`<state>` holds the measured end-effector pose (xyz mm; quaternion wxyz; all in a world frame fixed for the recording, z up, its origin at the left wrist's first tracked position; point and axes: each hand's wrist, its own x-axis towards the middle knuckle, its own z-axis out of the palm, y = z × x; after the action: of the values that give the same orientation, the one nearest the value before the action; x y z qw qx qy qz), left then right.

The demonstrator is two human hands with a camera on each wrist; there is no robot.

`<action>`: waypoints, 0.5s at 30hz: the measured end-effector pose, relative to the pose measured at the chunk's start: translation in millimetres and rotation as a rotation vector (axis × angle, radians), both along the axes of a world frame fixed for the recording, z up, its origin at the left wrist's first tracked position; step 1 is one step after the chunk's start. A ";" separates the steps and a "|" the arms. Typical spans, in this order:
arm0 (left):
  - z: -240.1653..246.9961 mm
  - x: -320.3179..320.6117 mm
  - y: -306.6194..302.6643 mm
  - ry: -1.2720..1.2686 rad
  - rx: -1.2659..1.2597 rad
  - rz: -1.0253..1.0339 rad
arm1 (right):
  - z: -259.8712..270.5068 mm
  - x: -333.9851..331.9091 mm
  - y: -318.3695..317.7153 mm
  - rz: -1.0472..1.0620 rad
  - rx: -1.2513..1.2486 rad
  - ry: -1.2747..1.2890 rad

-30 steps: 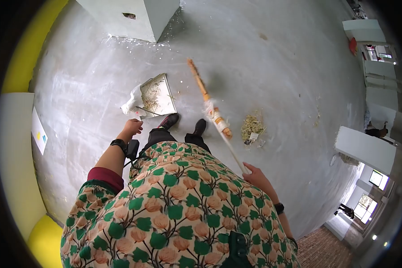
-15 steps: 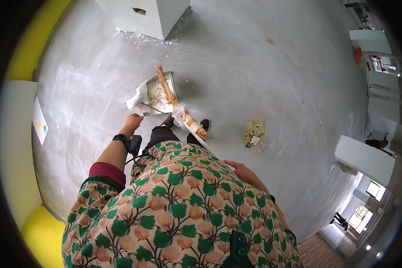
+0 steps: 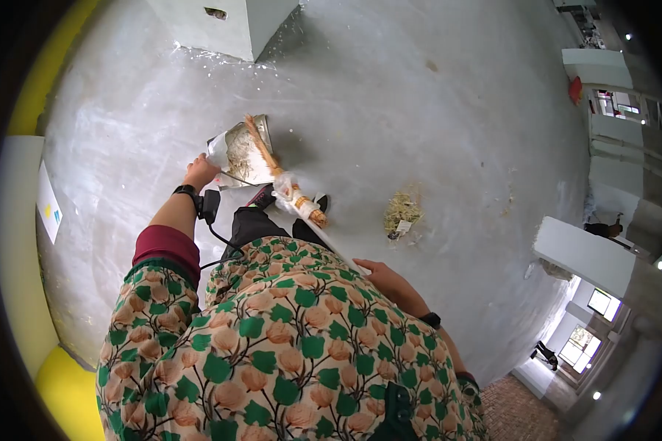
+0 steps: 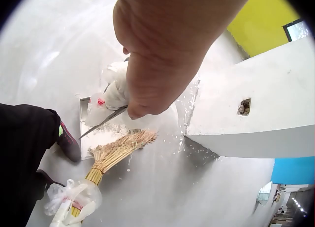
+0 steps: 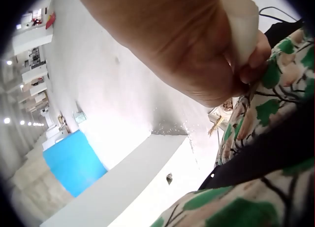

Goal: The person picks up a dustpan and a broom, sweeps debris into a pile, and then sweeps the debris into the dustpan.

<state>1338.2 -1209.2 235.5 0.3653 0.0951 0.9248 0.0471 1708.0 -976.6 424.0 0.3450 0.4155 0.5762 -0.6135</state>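
Note:
My right hand (image 3: 390,283) grips the white handle of a straw broom (image 3: 299,203). In the right wrist view, the handle's round end (image 5: 241,7) sticks out of the curled fist. Plastic wrap covers the broom's binding, and its bristles (image 4: 123,149) lie across the dustpan (image 3: 265,131). Inside the pan is dry straw-like debris (image 3: 238,156). My left hand (image 3: 201,171) is at the pan's left side, fingers curled on its thin dark handle (image 4: 104,122). A white plastic bag (image 4: 116,91) hangs beside that hand, partly hidden by it.
A pile of straw litter (image 3: 402,212) lies on the grey floor to the right. My shoes (image 3: 262,196) stand right by the dustpan. A white block (image 3: 221,29) rises ahead, with white specks around its base. Yellow and white panels line the left, and low white walls stand at right.
The broom has swung left from open floor to over the dustpan, the right hand moving left with it. The left hand has moved forward and left, now beside the pan's bag.

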 end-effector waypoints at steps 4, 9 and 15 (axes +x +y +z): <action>1.1 -4.0 -0.5 -0.097 -0.025 -0.065 | 22.6 7.6 -12.5 -0.056 0.051 0.136; 9.1 1.3 5.6 -0.068 -0.090 -0.096 | 46.2 -6.4 -3.5 -0.082 0.058 -0.059; 23.0 20.7 -4.8 -0.142 -0.094 -0.090 | 49.9 -11.0 17.3 -0.215 0.124 -0.143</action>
<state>1358.8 -1214.0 258.5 0.4357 0.1159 0.8926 -0.0062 1697.1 -959.2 473.9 0.2912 0.5380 0.5391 -0.5789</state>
